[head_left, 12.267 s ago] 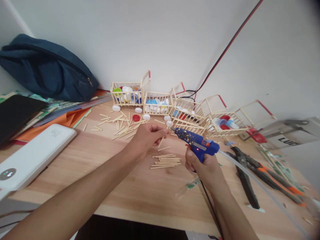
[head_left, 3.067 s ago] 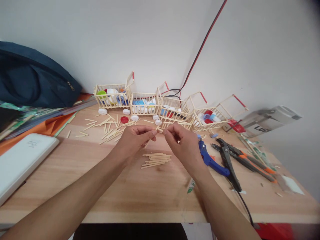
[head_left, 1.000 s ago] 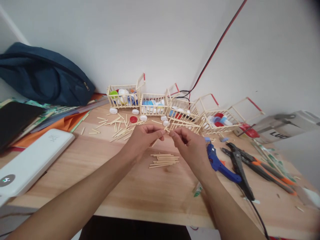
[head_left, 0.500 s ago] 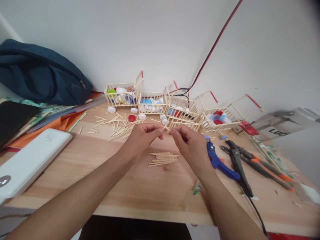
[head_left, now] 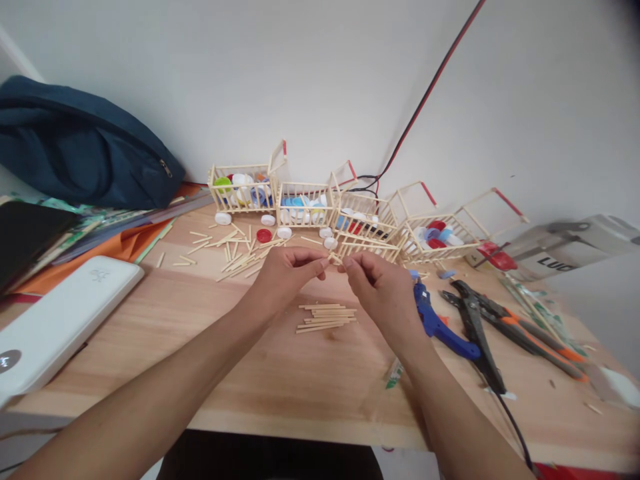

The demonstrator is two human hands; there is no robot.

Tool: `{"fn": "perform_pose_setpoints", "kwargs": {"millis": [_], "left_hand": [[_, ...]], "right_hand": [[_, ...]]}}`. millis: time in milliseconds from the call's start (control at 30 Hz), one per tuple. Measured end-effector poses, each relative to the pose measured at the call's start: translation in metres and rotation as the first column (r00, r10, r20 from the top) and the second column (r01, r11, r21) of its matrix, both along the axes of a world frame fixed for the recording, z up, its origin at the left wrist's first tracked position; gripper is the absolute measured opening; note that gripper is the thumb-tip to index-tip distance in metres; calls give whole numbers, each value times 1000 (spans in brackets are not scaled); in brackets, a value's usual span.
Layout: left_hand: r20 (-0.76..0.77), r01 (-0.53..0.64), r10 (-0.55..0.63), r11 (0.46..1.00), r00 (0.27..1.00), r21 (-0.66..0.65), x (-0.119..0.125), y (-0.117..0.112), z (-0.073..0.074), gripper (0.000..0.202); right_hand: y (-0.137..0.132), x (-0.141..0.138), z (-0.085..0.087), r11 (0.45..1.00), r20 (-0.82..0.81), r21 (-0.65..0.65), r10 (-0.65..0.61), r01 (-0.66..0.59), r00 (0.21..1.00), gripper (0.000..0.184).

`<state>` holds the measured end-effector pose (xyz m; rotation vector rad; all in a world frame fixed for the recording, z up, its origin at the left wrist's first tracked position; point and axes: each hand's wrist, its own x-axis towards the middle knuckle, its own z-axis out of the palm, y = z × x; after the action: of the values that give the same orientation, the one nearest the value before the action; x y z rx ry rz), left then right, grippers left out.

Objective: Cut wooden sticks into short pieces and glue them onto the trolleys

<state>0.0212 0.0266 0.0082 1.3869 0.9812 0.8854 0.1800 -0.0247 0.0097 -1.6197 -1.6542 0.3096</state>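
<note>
My left hand is closed in a pinch, thumb against index finger, above the middle of the table. Facing it, my right hand pinches too, its fingertips a short gap from the left ones. Whatever lies between the fingertips is too small to make out against the pale sticks behind. Below the hands lies a neat row of short wooden sticks. Just beyond the fingertips is a slatted stick panel, in front of a small stick cart holding coloured caps. A blue glue gun lies beside my right wrist.
More stick carts with bottle caps stand along the wall. Loose sticks and a red cap lie left. Pliers and a cable are at right; a white power bank and blue bag at left.
Both hands stay almost in place. The fingertips have shifted slightly, and the thin stick end seen under my left hand no longer shows.
</note>
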Motion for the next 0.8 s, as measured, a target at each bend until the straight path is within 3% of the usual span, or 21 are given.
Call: {"fn": "perform_pose_setpoints", "kwargs": {"millis": [567,800], "left_hand": [[-11,-7,8,995,1000,102,0,-1,-1,15],[-9,-5,6,996,1000,93,0,-1,4,16]], "right_hand": [[-2,-5,4,997,-69,-80,-12,7,998,27],[-1,-2,4,991,-136,-112,57,-73,989,48]]}}
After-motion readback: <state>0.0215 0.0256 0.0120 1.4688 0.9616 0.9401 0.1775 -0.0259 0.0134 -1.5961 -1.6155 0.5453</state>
